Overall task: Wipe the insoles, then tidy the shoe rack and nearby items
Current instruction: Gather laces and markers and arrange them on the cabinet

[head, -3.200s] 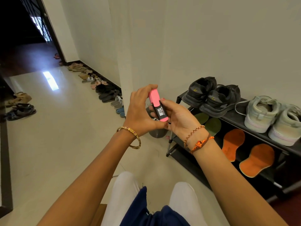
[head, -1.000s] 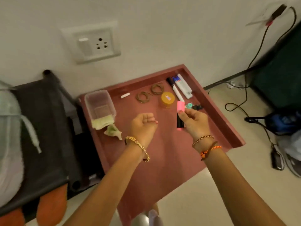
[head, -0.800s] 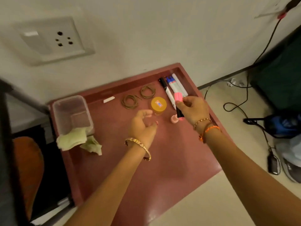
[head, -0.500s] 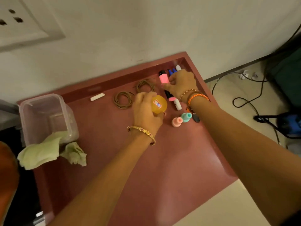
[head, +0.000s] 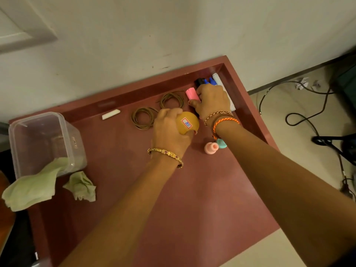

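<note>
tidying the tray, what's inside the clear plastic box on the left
One pale green cloth spills out of the clear plastic box onto the tray. The rest looks empty, though its blurry walls may hide something small.

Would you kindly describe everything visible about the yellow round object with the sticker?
The yellow round object is a smooth, matte ochre piece with a domed top, possibly a lid or small jar. A white sticker with a red border and blue handwriting sits on top. The left hand grips it from the side, fingers curled round it, over the red tray, beside the rubber bands. Its underside is hidden.
</note>
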